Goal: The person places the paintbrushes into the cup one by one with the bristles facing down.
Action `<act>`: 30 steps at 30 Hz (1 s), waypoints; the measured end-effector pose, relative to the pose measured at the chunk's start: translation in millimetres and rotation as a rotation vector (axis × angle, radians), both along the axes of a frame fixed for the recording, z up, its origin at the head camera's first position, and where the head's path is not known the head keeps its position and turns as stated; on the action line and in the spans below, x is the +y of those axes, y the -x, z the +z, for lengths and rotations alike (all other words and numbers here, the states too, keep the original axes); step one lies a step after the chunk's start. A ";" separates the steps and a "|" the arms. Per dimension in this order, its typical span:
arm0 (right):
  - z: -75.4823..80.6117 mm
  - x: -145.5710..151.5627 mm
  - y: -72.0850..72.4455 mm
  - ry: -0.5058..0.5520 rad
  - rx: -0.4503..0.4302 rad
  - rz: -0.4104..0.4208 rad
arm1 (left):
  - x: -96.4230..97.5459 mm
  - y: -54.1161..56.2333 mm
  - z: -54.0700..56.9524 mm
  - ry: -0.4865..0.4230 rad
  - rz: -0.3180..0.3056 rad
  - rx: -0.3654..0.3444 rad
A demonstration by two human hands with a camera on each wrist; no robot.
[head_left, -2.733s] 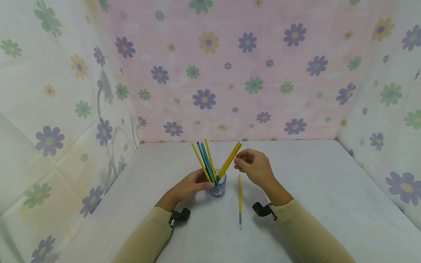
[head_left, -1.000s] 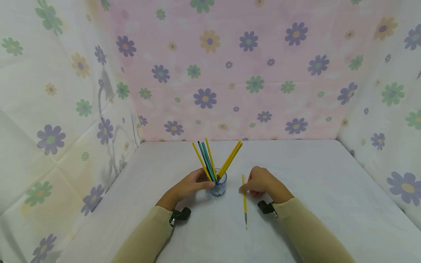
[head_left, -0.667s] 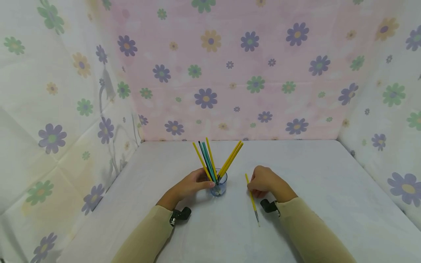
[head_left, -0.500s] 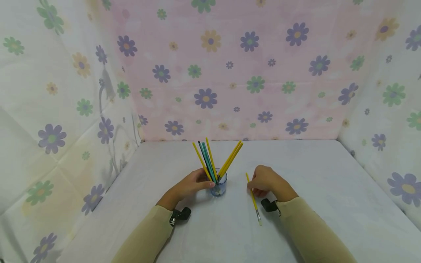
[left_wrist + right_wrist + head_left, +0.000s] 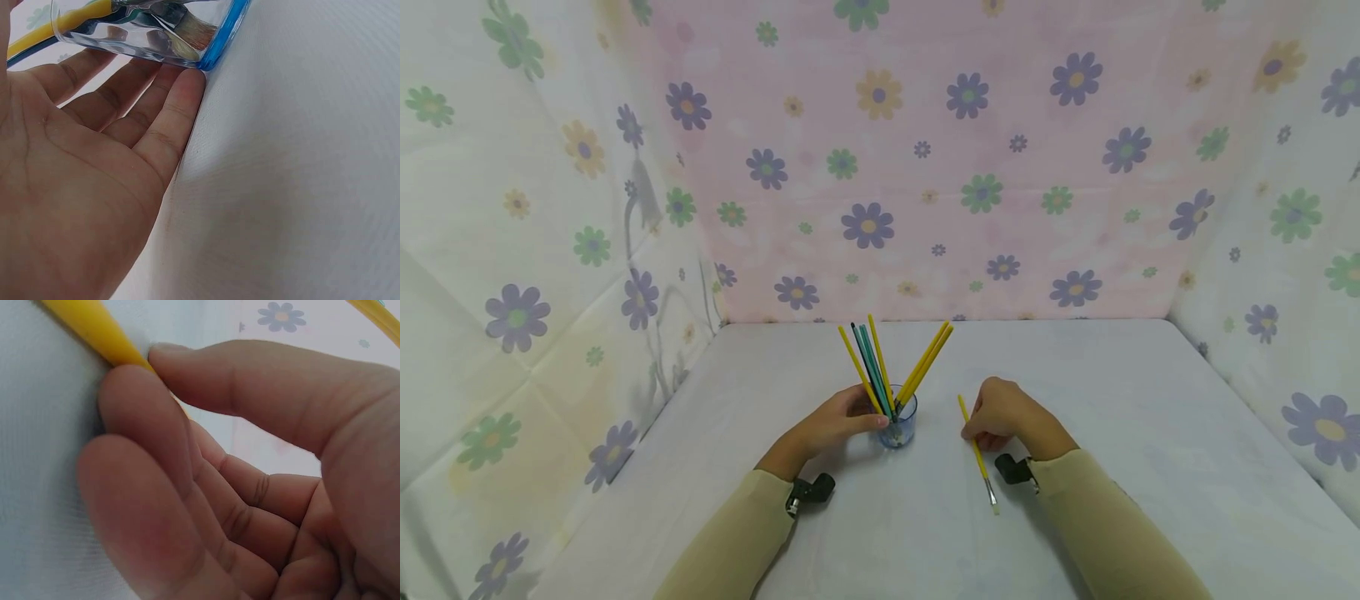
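A clear cup with a blue base (image 5: pixel 898 435) stands upright, holding several yellow paintbrushes (image 5: pixel 927 360) and teal ones (image 5: pixel 874 367) that fan out above its rim. My left hand (image 5: pixel 829 427) holds the cup from the left, thumb at the front. In the left wrist view its fingers (image 5: pixel 169 119) lie along the cup's wall, and brush bristles (image 5: pixel 195 31) show through the plastic. To the right, my right hand (image 5: pixel 1006 417) pinches the handle of a yellow paintbrush (image 5: pixel 979 458) between thumb and fingertips. That brush lies slantwise at the tabletop, bristles toward me.
A white cloth covers the table (image 5: pixel 1105 392). Flower-print curtains enclose it, with a pink one (image 5: pixel 910 183) at the back and white ones at both sides. A small black camera (image 5: pixel 815 489) sits at each wrist.
My right hand has come down from beside the cup's brushes to the loose paintbrush and pinched it. The brush's bristle end has swung to the right. My left hand has stayed at the cup.
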State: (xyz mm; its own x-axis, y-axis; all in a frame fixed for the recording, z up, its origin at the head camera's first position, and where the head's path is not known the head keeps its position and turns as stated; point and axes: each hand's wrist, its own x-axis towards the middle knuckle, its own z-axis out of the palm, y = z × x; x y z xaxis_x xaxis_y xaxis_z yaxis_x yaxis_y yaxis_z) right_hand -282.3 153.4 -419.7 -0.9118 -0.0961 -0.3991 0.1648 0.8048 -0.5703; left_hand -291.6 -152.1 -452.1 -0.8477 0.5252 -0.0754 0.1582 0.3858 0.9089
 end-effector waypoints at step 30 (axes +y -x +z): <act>9.5 23.1 11.1 0.157 0.053 -0.081 | -0.1 0.0 -0.5 -0.002 0.000 0.002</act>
